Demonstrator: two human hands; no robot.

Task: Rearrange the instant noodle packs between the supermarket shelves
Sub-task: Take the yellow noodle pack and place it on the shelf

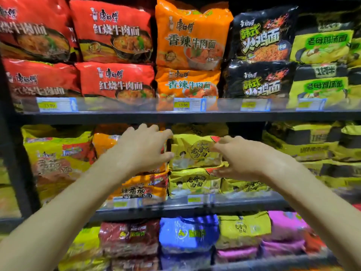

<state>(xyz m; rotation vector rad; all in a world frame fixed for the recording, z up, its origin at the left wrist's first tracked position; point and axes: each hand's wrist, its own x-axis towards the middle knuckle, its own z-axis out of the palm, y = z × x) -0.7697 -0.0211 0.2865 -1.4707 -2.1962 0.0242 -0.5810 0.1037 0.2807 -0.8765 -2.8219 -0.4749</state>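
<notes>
Supermarket shelves crammed with instant noodle packs fill the head view. Both forearms are stretched up to the middle shelf (pixel 244 207), where a yellow chicken-soup noodle pack (pixel 193 153) lies atop its stack. Its left edge is clasped by the left hand (pixel 144 147) and its right edge by the right hand (pixel 235 156), each grip curled, fingers above and thumb below.

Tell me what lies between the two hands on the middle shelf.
In the head view, the upper yellow noodle pack of a stack fills the stretch between the left hand and the right hand; both grip its ends.
</notes>
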